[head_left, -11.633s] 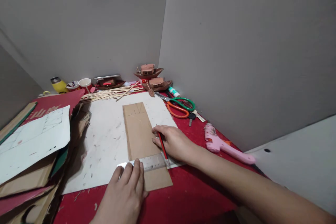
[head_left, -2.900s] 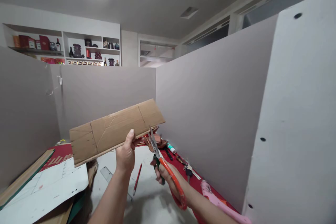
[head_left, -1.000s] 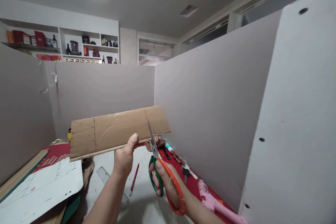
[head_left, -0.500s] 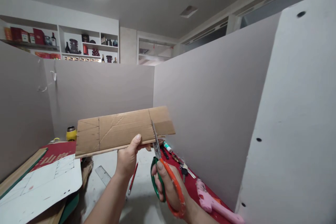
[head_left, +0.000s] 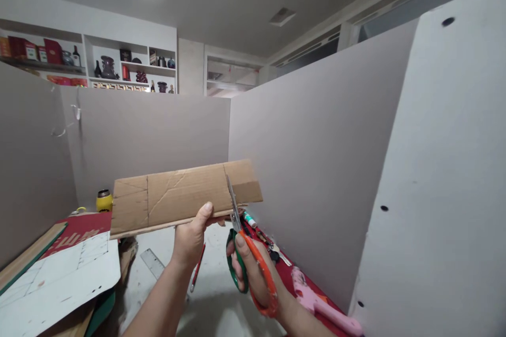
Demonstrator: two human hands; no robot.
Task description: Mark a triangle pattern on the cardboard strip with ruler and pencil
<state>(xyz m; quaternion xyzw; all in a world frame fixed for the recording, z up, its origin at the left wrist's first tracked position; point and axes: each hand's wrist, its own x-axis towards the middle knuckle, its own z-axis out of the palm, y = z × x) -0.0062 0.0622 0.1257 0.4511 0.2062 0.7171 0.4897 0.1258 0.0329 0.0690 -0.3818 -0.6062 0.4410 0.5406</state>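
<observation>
A brown cardboard strip [head_left: 190, 193] slants across the centre of the frame, right end higher, dark lines drawn near both ends, a crease between. Scissors [head_left: 236, 219] with green and orange handles stand lower, right of centre, metal blades pointing up at the right-hand line.

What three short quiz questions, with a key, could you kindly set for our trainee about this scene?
1. Open question: which hand is holding the scissors?
2. True or false: the cardboard is lying flat on the table.
3. Multiple choice: what colour is the pencil on the white sheet? A) blue B) red C) yellow

Key:
1. The right hand.
2. False; the left hand holds it up, above the white sheet.
3. B
</observation>
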